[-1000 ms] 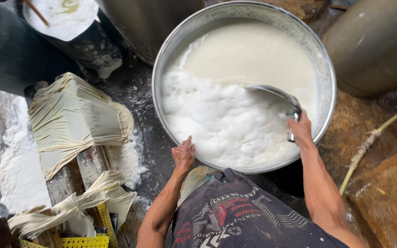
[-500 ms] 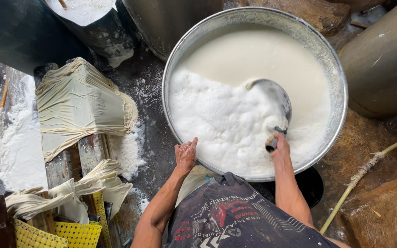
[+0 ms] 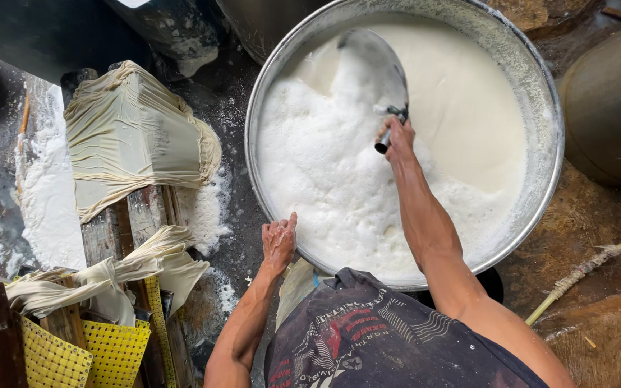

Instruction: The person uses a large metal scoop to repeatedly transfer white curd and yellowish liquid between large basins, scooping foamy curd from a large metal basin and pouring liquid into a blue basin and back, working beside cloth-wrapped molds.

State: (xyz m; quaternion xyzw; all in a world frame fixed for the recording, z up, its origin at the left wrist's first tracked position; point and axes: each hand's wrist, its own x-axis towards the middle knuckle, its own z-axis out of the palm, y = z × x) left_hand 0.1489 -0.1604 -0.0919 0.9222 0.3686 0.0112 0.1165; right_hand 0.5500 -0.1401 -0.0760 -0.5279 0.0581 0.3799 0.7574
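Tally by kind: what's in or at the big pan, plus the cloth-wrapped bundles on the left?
Metal pan: 1
Metal scoop: 1
Hands: 2, the right hand holding the scoop, the left hand on the rim
Cloth-wrapped bundles: 2, and
Total: 6

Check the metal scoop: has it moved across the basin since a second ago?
Yes. The scoop, gripped by the right hand, went from the basin's right rim toward its far-middle.
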